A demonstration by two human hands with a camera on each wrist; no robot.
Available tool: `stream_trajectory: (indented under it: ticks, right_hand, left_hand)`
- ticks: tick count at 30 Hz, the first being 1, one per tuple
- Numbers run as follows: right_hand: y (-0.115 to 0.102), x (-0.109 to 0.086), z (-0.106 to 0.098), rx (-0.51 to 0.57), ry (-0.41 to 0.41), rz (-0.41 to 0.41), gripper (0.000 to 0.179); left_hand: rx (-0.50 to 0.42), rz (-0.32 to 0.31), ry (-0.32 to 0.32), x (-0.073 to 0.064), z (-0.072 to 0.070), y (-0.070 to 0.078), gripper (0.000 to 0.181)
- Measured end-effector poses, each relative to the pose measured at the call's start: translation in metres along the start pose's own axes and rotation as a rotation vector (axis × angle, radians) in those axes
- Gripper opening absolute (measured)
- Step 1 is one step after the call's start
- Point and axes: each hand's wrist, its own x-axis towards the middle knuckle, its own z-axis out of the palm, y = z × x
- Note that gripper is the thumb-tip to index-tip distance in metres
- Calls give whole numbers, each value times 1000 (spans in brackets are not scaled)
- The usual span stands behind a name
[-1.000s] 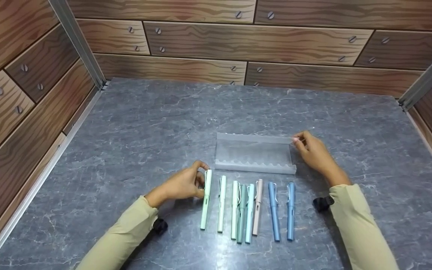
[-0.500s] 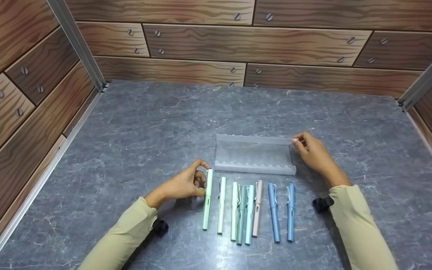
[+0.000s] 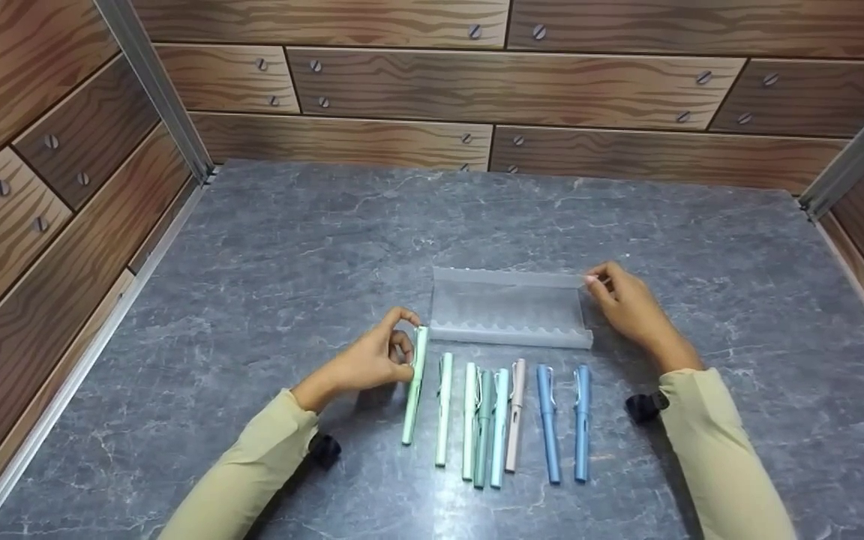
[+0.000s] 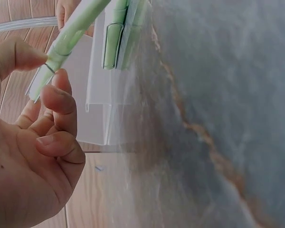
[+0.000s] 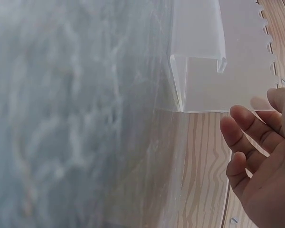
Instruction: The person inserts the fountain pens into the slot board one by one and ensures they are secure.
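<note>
My left hand (image 3: 368, 360) pinches a light green pen (image 3: 415, 394) between thumb and fingers, near its clip end; the left wrist view shows this pen (image 4: 61, 47) slanting upward. It is just left of the near left corner of a clear plastic pen tray (image 3: 511, 337) with scalloped edges. My right hand (image 3: 627, 306) holds the tray's far right corner with thumb and fingertips. In the right wrist view, the fingers (image 5: 244, 126) meet the edge of the translucent tray (image 5: 204, 85).
Several capped pens lie in a loose row before the tray: light green (image 3: 443, 412), dark green (image 3: 482, 435), aqua (image 3: 499, 427), taupe (image 3: 514, 420) and two blue, including one at the right end (image 3: 582, 427). Wood-patterned walls (image 3: 522, 82) enclose the grey marbled table (image 3: 289, 240).
My left hand has moved slightly forward with the light green pen, bringing its top end to the tray's near left corner. The right hand, tray and other pens stay in place.
</note>
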Motion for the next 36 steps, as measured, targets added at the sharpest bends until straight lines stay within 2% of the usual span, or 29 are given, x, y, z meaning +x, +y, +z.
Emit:
stream_trajectory:
  ticks: [6, 10, 15, 18, 23, 32, 36]
  right_hand:
    - [-1, 0, 0, -14, 8, 2, 25]
    - [-1, 0, -1, -18, 9, 4, 25]
    - [0, 0, -1, -9, -1, 9, 27]
    - [0, 0, -1, -2, -8, 13, 27]
    - [-1, 0, -1, 8, -9, 5, 27]
    - [-1, 0, -1, 14, -20, 6, 27]
    - [-1, 0, -2, 12, -23, 9, 27]
  left_hand:
    - [3, -14, 73, 4, 0, 7, 59]
    - [-13, -20, 126, 6, 0, 18, 61]
    - [-111, 1, 199, 5, -2, 36, 56]
    - [-159, 4, 260, 7, -3, 42, 55]
    - [-166, -10, 337, 14, -3, 46, 55]
    - [-128, -7, 371, 24, -4, 48, 55]
    - [-128, 27, 402, 35, -8, 35, 57]
